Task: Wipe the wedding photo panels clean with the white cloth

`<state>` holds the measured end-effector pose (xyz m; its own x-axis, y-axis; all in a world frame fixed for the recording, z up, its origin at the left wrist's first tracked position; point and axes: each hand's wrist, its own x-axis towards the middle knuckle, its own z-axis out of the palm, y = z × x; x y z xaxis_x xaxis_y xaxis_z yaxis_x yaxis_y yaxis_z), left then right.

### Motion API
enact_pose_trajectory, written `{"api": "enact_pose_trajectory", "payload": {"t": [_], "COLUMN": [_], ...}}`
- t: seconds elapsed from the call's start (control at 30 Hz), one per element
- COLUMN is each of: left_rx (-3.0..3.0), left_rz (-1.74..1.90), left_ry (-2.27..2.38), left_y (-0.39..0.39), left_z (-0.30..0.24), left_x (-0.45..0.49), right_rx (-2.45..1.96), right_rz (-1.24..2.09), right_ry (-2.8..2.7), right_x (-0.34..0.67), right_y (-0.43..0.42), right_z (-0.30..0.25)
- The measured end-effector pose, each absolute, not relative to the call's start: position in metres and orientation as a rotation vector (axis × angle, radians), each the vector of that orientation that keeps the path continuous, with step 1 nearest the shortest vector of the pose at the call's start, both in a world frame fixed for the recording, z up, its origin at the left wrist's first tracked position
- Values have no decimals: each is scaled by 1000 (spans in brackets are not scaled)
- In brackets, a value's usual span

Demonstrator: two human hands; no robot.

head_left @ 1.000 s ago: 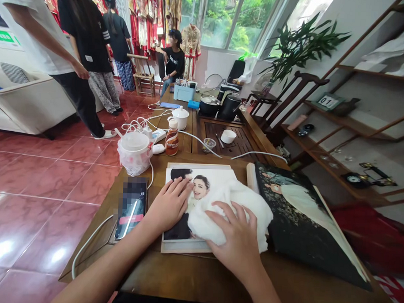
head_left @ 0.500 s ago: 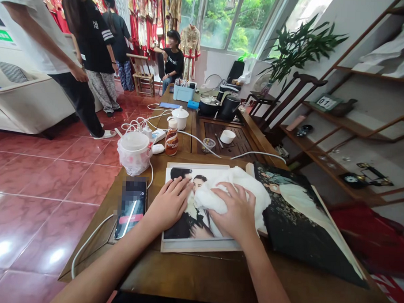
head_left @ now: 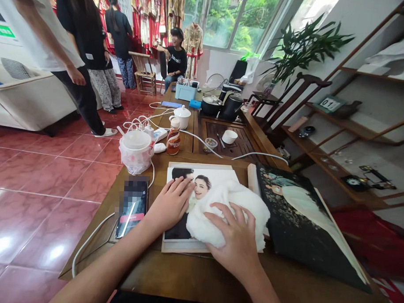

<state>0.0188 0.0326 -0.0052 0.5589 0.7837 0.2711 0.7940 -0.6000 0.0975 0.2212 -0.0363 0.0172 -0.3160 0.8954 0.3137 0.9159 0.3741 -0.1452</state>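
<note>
My left hand (head_left: 171, 205) lies flat on a large wedding photo print (head_left: 204, 180), fingers spread near its upper left, holding nothing. My right hand (head_left: 234, 238) presses down on a crumpled white cloth (head_left: 219, 220) and has it bunched under curled fingers. The cloth hides the lower middle of the print and the woman's gown there. To the right, a dark, thick photo panel (head_left: 301, 230) leans against the print's edge. A phone with a blurred screen (head_left: 133, 206) lies just left of my left hand.
The wooden table (head_left: 191, 270) also holds a bagged white container (head_left: 135, 151), a sauce bottle (head_left: 173, 137), a power strip with white cables, and a tea tray. Several people stand or sit beyond it. Red tile floor lies left; shelves and a chair stand right.
The cloth and my right hand moved up over the woman's face, then back down and left, uncovering her face. My left hand has stayed in place on the print.
</note>
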Motion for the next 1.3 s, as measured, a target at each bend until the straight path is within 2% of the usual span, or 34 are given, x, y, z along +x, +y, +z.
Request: {"api": "enact_pose_trajectory", "payload": {"t": [0.37, 0.87, 1.13, 1.3], "left_rx": [-2745, -2727, -2783, -2824], "left_rz": [-466, -487, -560, -561], "left_ry": [-1392, -1377, -1394, -1379], "left_y": [33, 33, 34, 35], "left_z": [-6, -6, -5, -6], "left_x": [18, 19, 16, 13], "right_rx": [-1711, -1514, -1683, -1717], "right_rz": [-211, -41, -263, -303], "right_ry": [-2159, -2364, -2171, -2103], "right_x": [244, 226, 254, 249], "right_y": [11, -30, 17, 16], "right_z": [16, 14, 9, 10]}}
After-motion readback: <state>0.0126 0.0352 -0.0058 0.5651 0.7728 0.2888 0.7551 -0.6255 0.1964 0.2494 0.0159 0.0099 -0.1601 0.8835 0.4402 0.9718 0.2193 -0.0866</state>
